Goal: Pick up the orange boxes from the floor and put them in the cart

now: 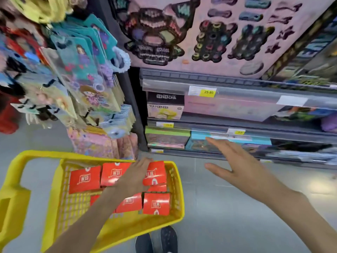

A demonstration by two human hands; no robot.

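A yellow cart (179,194) stands on the floor at the lower left, holding several orange boxes (84,178). My left hand (135,177) reaches down into the cart and rests on an orange box (156,173) at its far right corner; whether the fingers grip that box is unclear. Another orange box (156,203) lies at the near right of the cart. My right hand (238,165) hovers over the floor to the right of the cart, fingers spread, holding nothing.
Store shelves (237,106) with boxed toys and price tags run along the right. A rack of hanging packets (82,79) crowds the left, just beyond the cart. Grey floor (209,207) lies right of the cart. My shoes (156,241) show at the bottom.
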